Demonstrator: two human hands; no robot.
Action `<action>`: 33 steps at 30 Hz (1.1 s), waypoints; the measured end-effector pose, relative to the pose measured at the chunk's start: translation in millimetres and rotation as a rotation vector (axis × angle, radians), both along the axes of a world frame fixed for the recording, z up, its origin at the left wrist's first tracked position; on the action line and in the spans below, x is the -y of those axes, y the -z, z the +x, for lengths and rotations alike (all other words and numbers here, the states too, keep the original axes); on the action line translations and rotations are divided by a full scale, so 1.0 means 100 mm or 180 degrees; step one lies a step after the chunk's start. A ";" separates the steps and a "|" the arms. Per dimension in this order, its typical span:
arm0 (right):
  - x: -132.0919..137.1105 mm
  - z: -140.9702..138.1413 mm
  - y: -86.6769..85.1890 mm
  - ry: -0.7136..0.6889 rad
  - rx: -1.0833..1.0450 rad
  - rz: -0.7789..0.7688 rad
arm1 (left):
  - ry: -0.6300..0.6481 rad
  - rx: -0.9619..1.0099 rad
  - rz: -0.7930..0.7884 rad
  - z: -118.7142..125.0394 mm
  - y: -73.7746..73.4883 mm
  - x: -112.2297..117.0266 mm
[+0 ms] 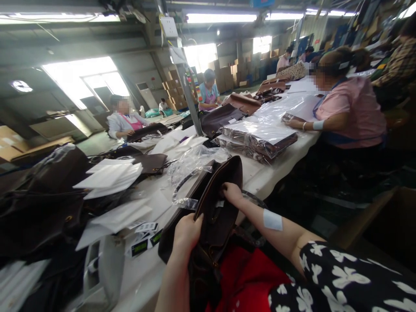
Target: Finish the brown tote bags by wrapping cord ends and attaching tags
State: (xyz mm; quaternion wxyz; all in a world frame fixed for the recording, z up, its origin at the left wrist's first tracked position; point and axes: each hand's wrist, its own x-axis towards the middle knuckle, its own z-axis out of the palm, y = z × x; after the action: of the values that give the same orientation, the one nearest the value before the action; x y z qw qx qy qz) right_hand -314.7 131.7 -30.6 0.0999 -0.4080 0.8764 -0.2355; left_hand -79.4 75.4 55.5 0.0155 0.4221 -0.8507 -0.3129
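A dark brown handbag (208, 208) stands tilted at the table's near edge with its mouth spread apart. My left hand (188, 229) is closed on the near left rim of its opening, the thumb on top. Inside the mouth, my right hand (231, 193) has its fingers curled against the inner wall; what they pinch, if anything, is hidden. Just below those fingers a small white label (220, 203) shows on the lining. One bag handle (182, 186), partly wrapped in clear plastic, arches out on the left.
Stacked plastic-wrapped bags (260, 138) lie ahead on the table. White sheets (113, 175) and dark brown bags (42, 203) are piled on the left. Small printed cards (139, 248) lie near a grey device (104, 264). A co-worker in pink (347, 108) stands on the right; a metal post (186, 91) rises ahead.
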 end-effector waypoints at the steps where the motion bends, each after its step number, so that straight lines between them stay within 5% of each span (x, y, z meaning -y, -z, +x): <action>1: -0.03 -0.02 -0.01 -0.0045 -0.0028 -0.0021 | -0.0014 0.0004 0.0008 0.00 0.00 0.00; 8: -0.31 0.09 0.08 -0.1423 -0.0198 0.0170 | 0.0016 -0.0010 -0.0024 -0.01 -0.01 -0.02; 12: -0.22 0.21 0.23 -0.2066 -0.0738 0.0398 | 0.0113 0.0007 -0.0205 -0.04 -0.02 -0.10; 19: 0.07 0.34 0.26 -0.1706 -0.0710 0.0255 | 0.0035 -0.0022 -0.0396 0.00 -0.01 -0.12; 27: -0.46 0.41 0.19 -0.1069 -0.0363 -0.0844 | 0.0082 0.0104 -0.0342 0.07 0.04 -0.04; 33: -0.65 0.64 0.06 -0.1060 -0.0526 -0.0376 | 0.0078 0.0068 -0.0238 0.01 0.08 -0.01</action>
State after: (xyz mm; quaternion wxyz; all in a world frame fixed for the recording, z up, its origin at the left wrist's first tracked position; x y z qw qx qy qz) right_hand -250.3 196.4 -36.2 0.0410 -0.5705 0.7866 -0.2325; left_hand -78.7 76.2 47.5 0.0183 0.4141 -0.8670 -0.2765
